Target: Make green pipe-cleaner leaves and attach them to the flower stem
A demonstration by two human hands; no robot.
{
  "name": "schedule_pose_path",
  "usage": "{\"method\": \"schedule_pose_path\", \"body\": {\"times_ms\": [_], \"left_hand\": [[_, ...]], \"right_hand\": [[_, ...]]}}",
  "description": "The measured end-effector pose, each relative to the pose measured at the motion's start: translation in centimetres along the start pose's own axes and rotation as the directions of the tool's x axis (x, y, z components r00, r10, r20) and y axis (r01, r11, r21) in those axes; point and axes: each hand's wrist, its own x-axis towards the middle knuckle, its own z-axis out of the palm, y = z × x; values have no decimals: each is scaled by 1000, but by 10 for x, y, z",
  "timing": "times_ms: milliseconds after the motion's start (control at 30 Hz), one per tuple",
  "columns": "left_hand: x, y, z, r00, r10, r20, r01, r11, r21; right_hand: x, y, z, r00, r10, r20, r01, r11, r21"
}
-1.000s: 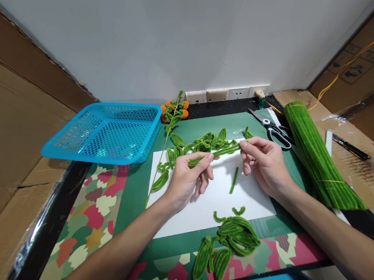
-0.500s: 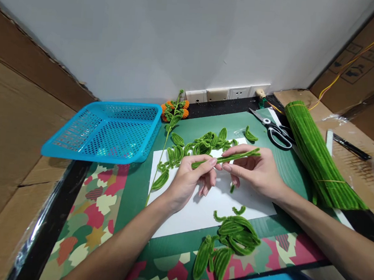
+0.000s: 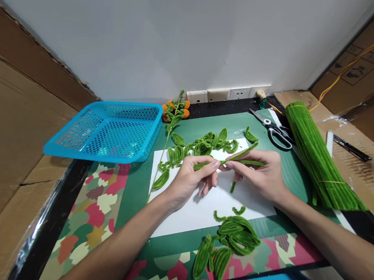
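Observation:
Both hands meet over the white sheet point(image 3: 180, 221), pinching green pipe cleaners point(image 3: 246, 151) between thumbs and fingers. My left hand point(image 3: 195, 177) is closed on the left part of them. My right hand point(image 3: 258, 173) grips close beside it, and two fuzzy ends spread apart past its fingers. Part of the pipe cleaners is hidden behind the fingers. A short green piece point(image 3: 233, 187) shows below the right hand. Curled green leaf shapes point(image 3: 203, 148) lie behind the hands, and a second group of leaves point(image 3: 238, 234) lies nearer to me.
A blue basket point(image 3: 100, 154) stands at the left. Orange flowers on a green stem point(image 3: 167, 145) lie beside it. Black-handled scissors point(image 3: 279, 138), a thick bundle of green pipe cleaners point(image 3: 321, 159) and a black pen-like tool point(image 3: 351, 147) are at the right.
The green ends at my right hand have parted into two, one angled up and one pointing right. My fingers have come closer together; the left hand has barely moved.

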Motion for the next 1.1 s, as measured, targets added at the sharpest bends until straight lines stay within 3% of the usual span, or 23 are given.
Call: {"method": "schedule_pose_path", "body": {"times_ms": [167, 433, 633, 767, 967, 1100], "left_hand": [[1, -1, 1, 999, 26, -42, -24, 999, 44], [-1, -5, 6, 990, 94, -104, -68, 972, 227], [-3, -6, 9, 983, 138, -120, -97, 949, 299], [-3, -6, 9, 983, 140, -123, -98, 951, 294], [-4, -4, 7, 991, 52, -123, -20, 968, 251], [-3, -3, 1, 997, 10, -72, 4, 982, 189]], "right_hand": [[0, 1, -1, 990, -137, -17, 131, 971, -202], [-4, 4, -4, 943, -302, 138, 329, 798, -505], [-6, 4, 1, 898, -373, 235, 437, 688, -579], [-4, 5, -2, 901, -357, 247, 433, 708, -557], [4, 3, -18, 866, -269, 421, 457, 767, -450], [9, -4, -26, 884, -152, 442, 325, 880, -347]]}}
